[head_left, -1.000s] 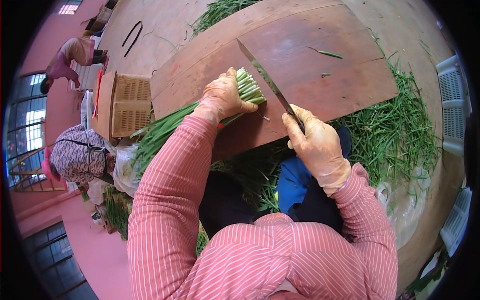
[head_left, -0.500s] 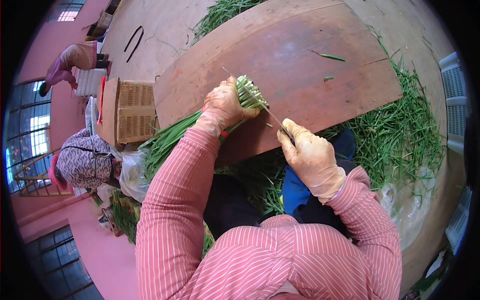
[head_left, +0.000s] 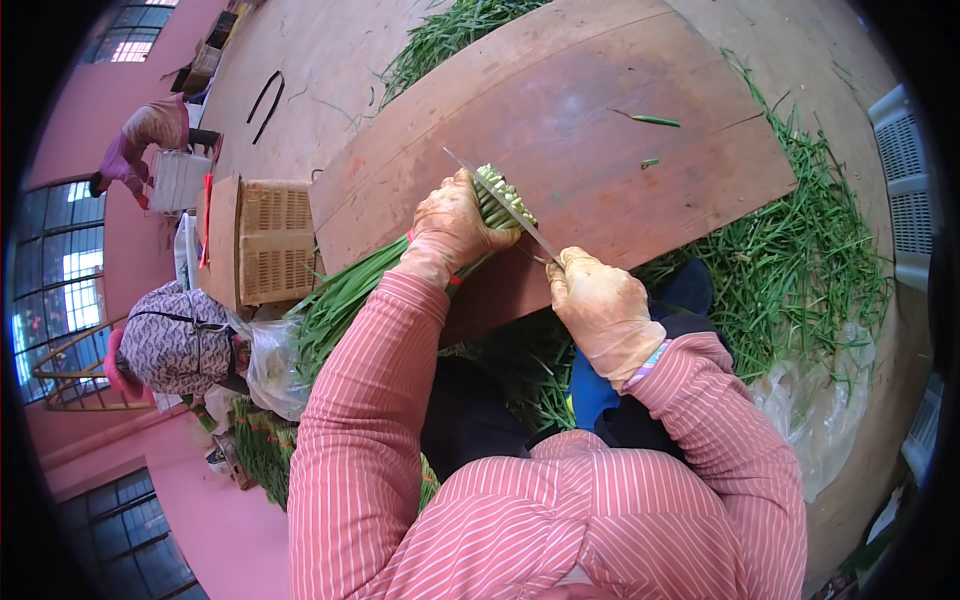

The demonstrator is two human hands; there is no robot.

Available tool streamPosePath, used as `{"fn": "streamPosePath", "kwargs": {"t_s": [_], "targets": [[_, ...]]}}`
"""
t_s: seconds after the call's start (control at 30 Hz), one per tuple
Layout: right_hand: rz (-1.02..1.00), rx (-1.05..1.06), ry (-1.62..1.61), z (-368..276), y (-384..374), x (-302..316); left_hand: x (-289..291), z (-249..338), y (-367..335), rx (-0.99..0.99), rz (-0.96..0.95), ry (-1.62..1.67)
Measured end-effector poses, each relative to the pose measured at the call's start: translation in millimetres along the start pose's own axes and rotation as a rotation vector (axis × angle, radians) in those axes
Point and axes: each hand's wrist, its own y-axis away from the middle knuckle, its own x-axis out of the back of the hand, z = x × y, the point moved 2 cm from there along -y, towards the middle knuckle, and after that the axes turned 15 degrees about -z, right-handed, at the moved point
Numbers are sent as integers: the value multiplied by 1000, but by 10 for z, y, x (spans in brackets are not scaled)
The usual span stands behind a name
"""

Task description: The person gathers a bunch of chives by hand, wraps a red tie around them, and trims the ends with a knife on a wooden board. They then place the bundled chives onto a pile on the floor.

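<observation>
My gloved left hand (head_left: 458, 222) is wrapped round a bunch of long green stalks (head_left: 350, 292), just behind its pale cut ends. The bunch lies slantwise over the near left edge of a reddish-brown wooden board (head_left: 600, 110), its leaves trailing off to the lower left. In my gloved right hand (head_left: 603, 308) is a knife with a long thin blade (head_left: 512, 210). That blade runs up and left across the stalk ends, close to my left fingers. Its handle is hidden inside my right hand.
Loose green trimmings (head_left: 790, 270) are heaped right of the board, with plastic sheeting (head_left: 820, 410) beside them. White crates (head_left: 905, 190) stand at the far right. A tan crate (head_left: 277, 240) sits by the board's left end. Two people, one in a patterned top (head_left: 175, 340), work at the left.
My right hand has moved slightly left and up, and the knife's blade now shows more of its flat side over the stalk ends. My left hand keeps its hold on the bunch.
</observation>
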Motion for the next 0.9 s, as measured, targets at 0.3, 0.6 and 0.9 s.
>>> {"fn": "streamPosePath", "kwargs": {"t_s": [0.3, 0.6, 0.9], "targets": [[-30, 35, 8, 58, -466, -260, 11, 53, -25, 11, 14, -38], [-180, 225, 228, 118, -452, -409, 50, 2, 15, 34, -11, -117], [-292, 171, 175, 88, -329, -240, 35, -42, 11, 31, 10, -167]]}}
